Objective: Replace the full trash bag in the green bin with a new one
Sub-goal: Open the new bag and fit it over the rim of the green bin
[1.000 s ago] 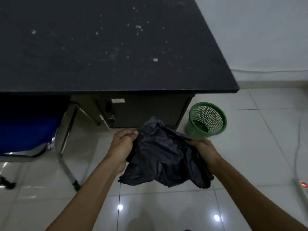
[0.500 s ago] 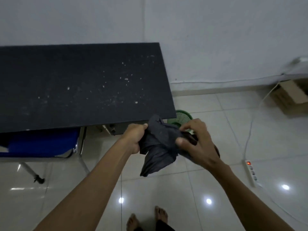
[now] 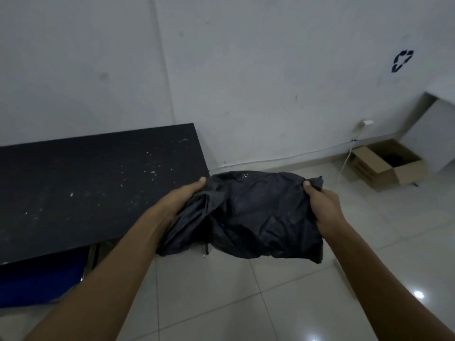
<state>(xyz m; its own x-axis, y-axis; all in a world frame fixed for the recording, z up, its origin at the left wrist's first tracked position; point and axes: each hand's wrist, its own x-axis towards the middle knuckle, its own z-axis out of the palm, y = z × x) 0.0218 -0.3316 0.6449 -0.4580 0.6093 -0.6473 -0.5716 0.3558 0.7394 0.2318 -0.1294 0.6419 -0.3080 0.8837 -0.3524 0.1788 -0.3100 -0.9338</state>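
The black trash bag [image 3: 248, 215] hangs in the air between both hands, crumpled and not yet opened out, its top edge stretched from one grip to the other and the rest sagging below them. The left hand [image 3: 182, 200] grips the bunched left end, thumb on top and fingers curled under the folds; the right hand [image 3: 325, 205] pinches the right top corner, thumb pressed on the plastic. Judging by this, the step in hand is unfolding the new bag; next comes finding its mouth and shaking it open, which calls for a pinch on a single layer at each side so the two walls part. The green bin is not in view, so where the bag must go cannot be told from here. Just left of the left grip runs the dark counter [image 3: 93, 190], speckled with pale crumbs, close enough to catch a swinging bag. Beyond the right grip, well apart, an open cardboard box [image 3: 384, 166] sits against the wall on the tiled floor [image 3: 258, 303].
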